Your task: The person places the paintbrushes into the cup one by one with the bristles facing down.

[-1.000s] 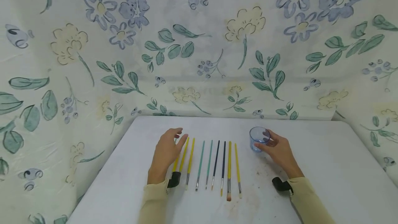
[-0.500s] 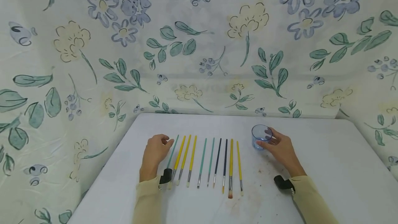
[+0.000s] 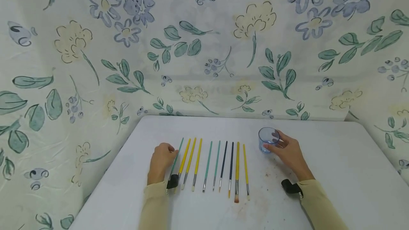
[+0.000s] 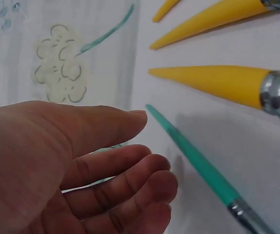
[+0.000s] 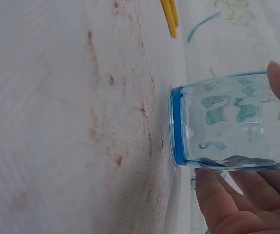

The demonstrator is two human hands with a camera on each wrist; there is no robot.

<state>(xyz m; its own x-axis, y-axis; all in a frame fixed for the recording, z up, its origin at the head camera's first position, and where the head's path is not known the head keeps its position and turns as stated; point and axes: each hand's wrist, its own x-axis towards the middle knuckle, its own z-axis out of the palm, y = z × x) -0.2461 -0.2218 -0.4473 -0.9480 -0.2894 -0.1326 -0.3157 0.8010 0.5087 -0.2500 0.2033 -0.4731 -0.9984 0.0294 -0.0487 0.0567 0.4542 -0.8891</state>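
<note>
My right hand (image 3: 289,152) grips a clear blue-tinted drinking glass (image 3: 267,146), thumb and fingers on opposite sides of it. In the right wrist view, the glass (image 5: 227,124) has a thick blue base close to the tabletop. At the left end of a row of paintbrushes is my left hand (image 3: 162,160), beside a green-handled paintbrush (image 3: 177,155). Seen from the left wrist, its fingers (image 4: 130,195) bend loosely with nothing between them and the thumb (image 4: 113,124). The thumb tip points at the end of the green handle (image 4: 193,158), a small gap away.
Several paintbrushes lie side by side, bristles toward me: yellow ones (image 3: 198,159), green ones (image 3: 208,162), dark ones (image 3: 231,166) and a thick yellow one (image 3: 237,159). Brownish stains (image 3: 252,208) mark the white table (image 3: 345,173). Flowered cloth (image 3: 204,45) hangs behind and at the sides.
My left hand has moved left and nearer me, off the yellow brushes, then slightly back right toward the leftmost green brush. My right hand stays on the glass.
</note>
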